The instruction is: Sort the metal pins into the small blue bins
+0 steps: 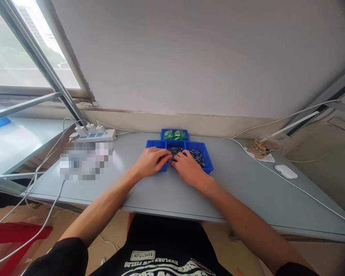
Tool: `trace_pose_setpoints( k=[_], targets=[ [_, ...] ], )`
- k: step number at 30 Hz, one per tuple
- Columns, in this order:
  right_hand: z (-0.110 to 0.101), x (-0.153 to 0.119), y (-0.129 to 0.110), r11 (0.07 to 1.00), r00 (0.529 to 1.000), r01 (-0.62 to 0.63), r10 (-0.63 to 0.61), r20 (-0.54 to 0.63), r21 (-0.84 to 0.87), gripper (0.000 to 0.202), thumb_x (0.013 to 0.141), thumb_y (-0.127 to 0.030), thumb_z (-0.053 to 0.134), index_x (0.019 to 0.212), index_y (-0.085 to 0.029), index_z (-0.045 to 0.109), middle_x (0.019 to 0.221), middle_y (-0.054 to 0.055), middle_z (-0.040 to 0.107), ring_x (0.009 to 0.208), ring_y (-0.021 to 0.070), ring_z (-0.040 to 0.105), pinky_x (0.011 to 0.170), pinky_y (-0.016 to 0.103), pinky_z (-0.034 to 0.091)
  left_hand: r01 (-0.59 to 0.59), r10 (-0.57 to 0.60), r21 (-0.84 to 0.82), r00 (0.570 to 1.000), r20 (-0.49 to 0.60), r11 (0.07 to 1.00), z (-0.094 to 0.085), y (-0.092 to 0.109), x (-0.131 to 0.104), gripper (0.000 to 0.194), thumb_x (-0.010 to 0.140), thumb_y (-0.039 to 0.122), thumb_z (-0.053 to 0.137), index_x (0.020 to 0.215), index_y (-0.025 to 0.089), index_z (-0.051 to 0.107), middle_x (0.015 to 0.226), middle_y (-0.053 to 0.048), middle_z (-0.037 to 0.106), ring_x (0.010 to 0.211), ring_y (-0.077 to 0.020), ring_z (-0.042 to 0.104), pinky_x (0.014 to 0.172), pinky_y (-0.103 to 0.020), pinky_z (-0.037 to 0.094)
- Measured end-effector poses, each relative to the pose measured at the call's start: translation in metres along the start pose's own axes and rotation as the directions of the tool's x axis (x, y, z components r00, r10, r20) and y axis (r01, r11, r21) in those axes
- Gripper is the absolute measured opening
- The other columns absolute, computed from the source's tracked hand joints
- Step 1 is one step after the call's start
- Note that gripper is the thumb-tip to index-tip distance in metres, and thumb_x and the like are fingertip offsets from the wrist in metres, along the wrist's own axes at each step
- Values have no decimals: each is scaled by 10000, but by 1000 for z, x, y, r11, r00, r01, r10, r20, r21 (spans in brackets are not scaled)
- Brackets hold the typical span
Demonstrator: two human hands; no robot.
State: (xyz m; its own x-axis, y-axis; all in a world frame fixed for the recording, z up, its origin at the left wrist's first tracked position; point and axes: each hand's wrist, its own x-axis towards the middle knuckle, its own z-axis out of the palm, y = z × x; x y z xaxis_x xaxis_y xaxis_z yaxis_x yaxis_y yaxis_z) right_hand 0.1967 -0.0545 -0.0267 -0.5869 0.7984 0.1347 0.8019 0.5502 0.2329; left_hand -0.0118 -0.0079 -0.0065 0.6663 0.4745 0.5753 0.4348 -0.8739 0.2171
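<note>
A blue divided bin (209,171) sits in front of me on the grey table. Its middle compartment holds small dark pieces (175,149) that look like screws, and its right one holds silvery screws (197,157). My left hand (153,160) reaches over the left compartment, thumb and fingertips pinched together at the middle one. Fingers curled and closed, my right hand (188,168) meets it there from the right. Whatever lies between the fingertips is too small and hidden to make out. Behind stands a smaller blue bin (162,132) with green packets (175,134).
A power strip (109,135) with plugs and cables lies at the back left, near a blurred-out patch. On the right are a clear container (276,142), a white rounded case (286,171) and a white cable (304,193) crossing the table (166,197). A wall rises behind.
</note>
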Motion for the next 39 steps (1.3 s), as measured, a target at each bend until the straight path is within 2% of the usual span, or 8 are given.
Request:
trace_pose_setpoints(
  k=[8,19,23,26,29,33,35,39],
  targets=[
    [1,1,4,992,994,102,-98,-46,79,275,890,-7,575,1018,-189,736,1006,74,718,1048,243,581,1021,423,360,1,-1,5,1000,5,1000,0,1,0,235,1065,323,512,1018,212,713,857,-12,757,768,-153,676,744,-274,468],
    [-1,1,4,972,973,221,-213,-88,81,256,821,-74,722,1053,-181,703,1089,82,721,1119,270,585,1026,431,372,9,-9,6,1000,-5,1000,0,0,0,227,1060,320,518,1013,213,712,852,-6,753,748,-150,658,729,-279,459],
    [-4,0,6,957,966,249,-234,-107,150,266,833,10,617,994,-186,697,1027,73,748,1095,247,608,1002,405,385,11,-11,8,1000,-8,1000,-1,1,0,236,1061,322,511,1005,213,713,836,-11,750,738,-152,653,724,-280,454],
    [-3,0,7,920,952,287,-243,-187,267,292,869,38,550,943,-197,706,960,52,763,1023,216,645,964,383,411,11,-11,7,1000,-29,1000,-1,2,0,233,1057,324,518,995,213,713,818,-8,745,724,-149,649,718,-275,451],
    [-4,0,6,845,923,323,-182,-338,427,226,975,-66,540,944,-207,714,927,35,766,932,197,674,894,363,470,33,-32,11,998,-55,999,-2,4,1,245,1058,344,519,982,213,712,797,-3,737,702,-145,639,704,-270,448],
    [-9,-2,4,755,852,341,3,-524,559,219,1050,-167,489,1099,-219,696,1088,56,745,1026,190,685,915,355,542,50,-50,-5,996,-70,999,-4,5,1,255,1067,327,489,1007,216,710,801,1,736,708,-139,645,704,-257,448],
    [-10,-4,3,741,820,339,69,-568,579,252,1057,-158,455,1133,-235,683,1132,57,713,1041,176,676,913,341,560,45,-45,-10,997,-59,999,-5,4,1,249,1064,313,484,1049,215,713,820,-5,740,720,-139,654,707,-253,453],
    [-10,-5,2,762,790,303,135,-598,572,224,1063,-193,455,1093,-240,672,1114,65,631,915,155,647,826,320,572,29,-29,-1,1000,-11,1000,-2,3,-1,257,1031,290,514,1182,214,707,813,-11,736,720,-144,658,694,-254,458]
  ],
)
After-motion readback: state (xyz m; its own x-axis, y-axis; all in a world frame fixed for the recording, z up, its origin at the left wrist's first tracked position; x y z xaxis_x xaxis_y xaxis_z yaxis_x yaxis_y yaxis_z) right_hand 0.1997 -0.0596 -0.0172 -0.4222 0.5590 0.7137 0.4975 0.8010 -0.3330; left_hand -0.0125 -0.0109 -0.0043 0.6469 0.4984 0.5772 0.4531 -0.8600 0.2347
